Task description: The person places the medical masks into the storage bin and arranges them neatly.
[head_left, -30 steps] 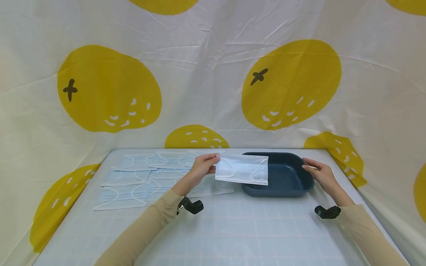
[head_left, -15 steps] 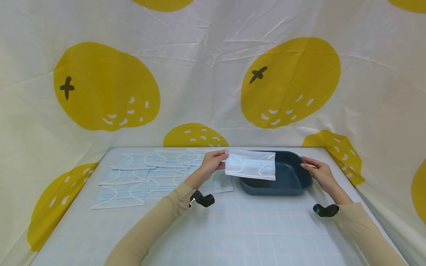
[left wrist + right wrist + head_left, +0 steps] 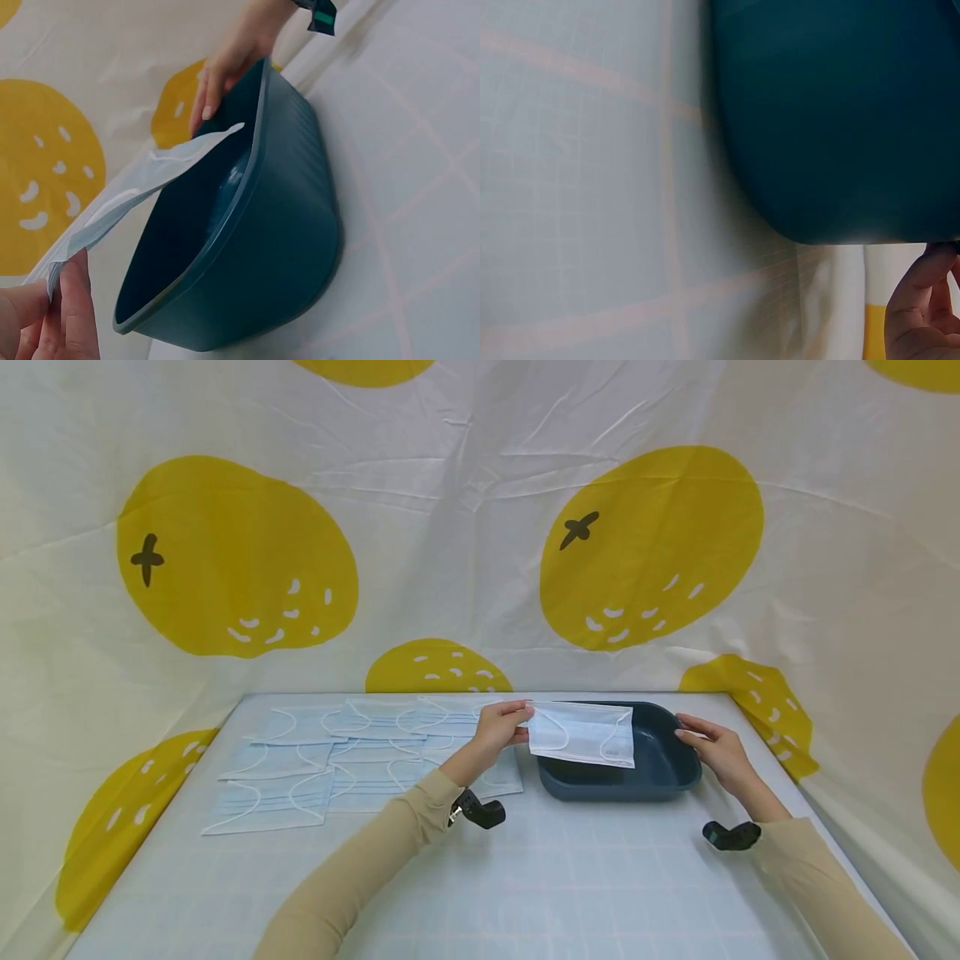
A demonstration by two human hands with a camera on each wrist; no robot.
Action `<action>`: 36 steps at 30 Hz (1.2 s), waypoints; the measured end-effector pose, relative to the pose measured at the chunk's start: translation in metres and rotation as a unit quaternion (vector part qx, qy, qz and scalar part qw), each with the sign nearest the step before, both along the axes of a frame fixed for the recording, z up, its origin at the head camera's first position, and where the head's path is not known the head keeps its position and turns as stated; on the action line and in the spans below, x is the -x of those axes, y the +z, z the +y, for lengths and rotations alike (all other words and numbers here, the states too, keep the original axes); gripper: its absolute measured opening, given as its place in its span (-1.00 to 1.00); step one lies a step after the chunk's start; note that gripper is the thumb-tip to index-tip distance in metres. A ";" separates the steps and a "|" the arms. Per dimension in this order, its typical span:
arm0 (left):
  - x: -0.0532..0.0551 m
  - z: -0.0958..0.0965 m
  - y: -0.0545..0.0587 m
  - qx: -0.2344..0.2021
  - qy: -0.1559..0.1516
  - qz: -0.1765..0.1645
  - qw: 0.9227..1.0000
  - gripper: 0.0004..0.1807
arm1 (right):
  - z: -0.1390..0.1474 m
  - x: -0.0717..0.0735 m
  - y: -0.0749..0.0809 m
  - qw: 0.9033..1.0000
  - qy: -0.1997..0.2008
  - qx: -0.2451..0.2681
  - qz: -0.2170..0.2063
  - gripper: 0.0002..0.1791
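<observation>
A light blue face mask [image 3: 581,733] is held up by one end in my left hand [image 3: 498,732], pinched between thumb and fingers. It hangs over the left part of a dark blue basin [image 3: 621,793], tilted with its free end above the opening in the left wrist view. My right hand [image 3: 722,755] grips the basin's right rim with thumb and fingertips; in the right wrist view only part of that hand shows beside the basin's outer wall [image 3: 840,135]. The basin's inside is partly hidden by the mask.
Several face masks [image 3: 273,800] lie flat in overlapping rows on the left of the white gridded table [image 3: 570,893]. Behind the table hangs a white cloth [image 3: 480,568] with yellow fruit prints. A black camera [image 3: 483,810] is worn on the left wrist.
My left hand has carried the face mask rightward, farther over the basin. The right hand stays at the basin's rim, and the masks on the table lie as before.
</observation>
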State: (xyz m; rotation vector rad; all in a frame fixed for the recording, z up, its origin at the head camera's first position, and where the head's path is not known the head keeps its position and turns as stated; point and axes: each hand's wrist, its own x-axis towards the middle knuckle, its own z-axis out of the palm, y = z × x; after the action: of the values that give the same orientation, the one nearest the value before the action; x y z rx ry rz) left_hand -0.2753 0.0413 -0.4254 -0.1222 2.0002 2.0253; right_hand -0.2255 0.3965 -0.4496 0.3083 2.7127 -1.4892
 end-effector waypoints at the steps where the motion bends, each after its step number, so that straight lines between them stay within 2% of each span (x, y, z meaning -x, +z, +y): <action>1: 0.000 0.002 0.001 -0.002 0.003 -0.001 1.000 -0.62 | 0.000 0.000 -0.001 1.000 -0.001 0.000 -0.001 -0.27; 17: 0.005 0.028 0.002 -0.033 -0.001 0.013 0.999 -0.65 | 0.001 0.000 -0.002 1.000 -0.001 0.010 0.002 -0.28; 25: 0.007 0.042 0.000 -0.047 0.001 0.005 0.999 -0.68 | 0.002 0.001 -0.003 1.000 0.000 0.002 0.002 -0.30; 26: 0.007 0.043 -0.002 -0.057 -0.001 0.015 0.998 -0.70 | 0.001 0.001 -0.003 1.000 -0.002 0.005 0.002 -0.30; 32: 0.005 0.051 -0.002 -0.067 -0.003 0.005 0.998 -0.70 | 0.001 0.000 -0.003 1.000 0.000 0.017 0.009 -0.33; 33: 0.004 0.053 0.000 -0.058 0.001 -0.007 0.998 -0.68 | 0.001 0.000 -0.003 1.000 0.001 0.018 0.010 -0.33; 36: 0.002 0.057 -0.001 -0.056 0.005 -0.009 0.998 -0.68 | 0.001 -0.001 -0.004 1.000 0.003 0.026 0.011 -0.32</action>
State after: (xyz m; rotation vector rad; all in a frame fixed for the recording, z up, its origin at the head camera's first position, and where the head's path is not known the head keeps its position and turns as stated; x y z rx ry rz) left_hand -0.2768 0.0982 -0.4263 -0.1272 1.8741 2.1281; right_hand -0.2247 0.3975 -0.4534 0.2837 2.6841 -1.5682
